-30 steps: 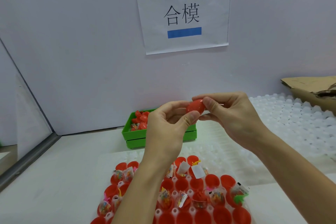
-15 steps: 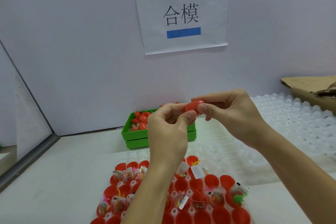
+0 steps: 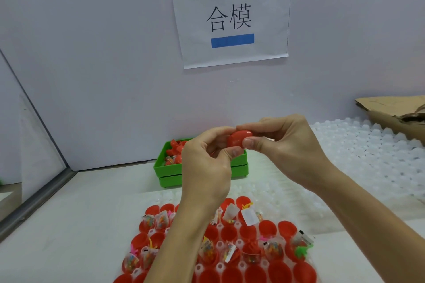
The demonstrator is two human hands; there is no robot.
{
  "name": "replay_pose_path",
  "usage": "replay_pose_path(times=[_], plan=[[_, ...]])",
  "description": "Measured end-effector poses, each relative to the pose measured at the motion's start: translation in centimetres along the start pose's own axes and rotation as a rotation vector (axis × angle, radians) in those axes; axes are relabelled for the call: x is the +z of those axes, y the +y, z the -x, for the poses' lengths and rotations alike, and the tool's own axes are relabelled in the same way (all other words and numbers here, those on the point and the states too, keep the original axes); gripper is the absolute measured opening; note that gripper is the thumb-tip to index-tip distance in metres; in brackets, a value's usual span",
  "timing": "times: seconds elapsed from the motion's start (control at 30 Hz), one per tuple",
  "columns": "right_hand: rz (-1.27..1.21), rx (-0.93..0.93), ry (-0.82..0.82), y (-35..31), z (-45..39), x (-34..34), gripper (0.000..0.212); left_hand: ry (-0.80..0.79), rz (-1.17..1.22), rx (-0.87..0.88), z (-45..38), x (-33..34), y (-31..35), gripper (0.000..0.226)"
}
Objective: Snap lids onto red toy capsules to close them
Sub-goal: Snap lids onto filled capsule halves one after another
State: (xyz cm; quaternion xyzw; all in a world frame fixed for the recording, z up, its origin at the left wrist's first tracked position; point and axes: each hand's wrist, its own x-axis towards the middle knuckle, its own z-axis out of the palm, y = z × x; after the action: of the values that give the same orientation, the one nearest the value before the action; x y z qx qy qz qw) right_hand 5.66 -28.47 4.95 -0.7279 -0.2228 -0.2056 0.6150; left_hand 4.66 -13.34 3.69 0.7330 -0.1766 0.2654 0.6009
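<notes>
While both hands pinch the red capsule in mid-air above the tray, left hand and right hand squeeze together; the seam seems hidden, so a crooked lid could pop off into the green bin.

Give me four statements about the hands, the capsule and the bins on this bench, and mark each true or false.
1. Both hands, left hand and right hand, hold one red capsule. True.
2. The green bin is blue. False: it is green and holds red pieces.
3. The capsule rests in the tray. False: it is held in the air above the tray.
4. A paper sign hangs on the wall. True.
</notes>
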Motion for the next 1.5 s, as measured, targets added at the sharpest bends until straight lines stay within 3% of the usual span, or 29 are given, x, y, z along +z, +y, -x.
replay_pose_path(times=[0.03, 0.2, 0.27, 0.37, 0.5, 0.6, 0.67, 0.8, 1.03, 1.2, 1.37, 1.5], plan=[[-0.047, 0.032, -0.021, 0.0, 0.0, 0.1, 0.017, 0.0, -0.008, 0.002, 0.0, -0.1, -0.1, 0.033], [-0.479, 0.262, -0.12, 0.1, 0.0, 0.2, 0.037, -0.02, -0.04, 0.117, -0.2, -0.6, 0.0, 0.04], [-0.608, 0.379, -0.228, -0.1, 0.1, 0.2, 0.042, -0.049, -0.031, 0.152, -0.3, -0.7, -0.2, 0.047], [-0.749, 0.398, -0.364, -0.2, 0.5, 0.3, 0.045, -0.059, -0.063, 0.157, -0.4, -0.8, -0.4, 0.052], [-0.763, 0.351, -0.226, 0.1, 0.4, 0.9, 0.033, -0.13, 0.051, 0.001, -0.4, -0.9, -0.6, 0.036], [-0.695, 0.3, -0.141, 0.4, 0.4, 1.3, 0.027, -0.214, 0.188, -0.192, 0.0, 0.1, -0.8, 0.086], [-0.615, 0.238, -0.129, 0.3, 0.6, 1.7, 0.024, -0.143, 0.176, -0.178, 0.1, 0.8, -0.8, 0.09], [-0.56, 0.18, -0.1, 0.2, 0.8, 2.1, 0.025, -0.062, 0.206, -0.148, 0.3, 1.3, -0.9, 0.069], [-0.602, 0.198, -0.125, 0.0, 0.6, 1.8, 0.023, -0.105, 0.248, -0.18, 0.3, 1.2, -0.8, 0.051], [-0.586, 0.219, -0.13, 0.0, 0.4, 1.3, 0.03, -0.134, 0.252, -0.147, 0.3, 0.8, -0.6, 0.052], [-0.567, 0.21, -0.091, 0.1, 0.6, 1.8, 0.022, -0.113, 0.191, -0.127, 0.4, 0.9, -0.6, 0.05], [-0.707, 0.36, -0.178, -0.1, 0.4, 1.3, 0.035, -0.227, 0.17, -0.136, 0.2, -0.1, -0.7, 0.075]])
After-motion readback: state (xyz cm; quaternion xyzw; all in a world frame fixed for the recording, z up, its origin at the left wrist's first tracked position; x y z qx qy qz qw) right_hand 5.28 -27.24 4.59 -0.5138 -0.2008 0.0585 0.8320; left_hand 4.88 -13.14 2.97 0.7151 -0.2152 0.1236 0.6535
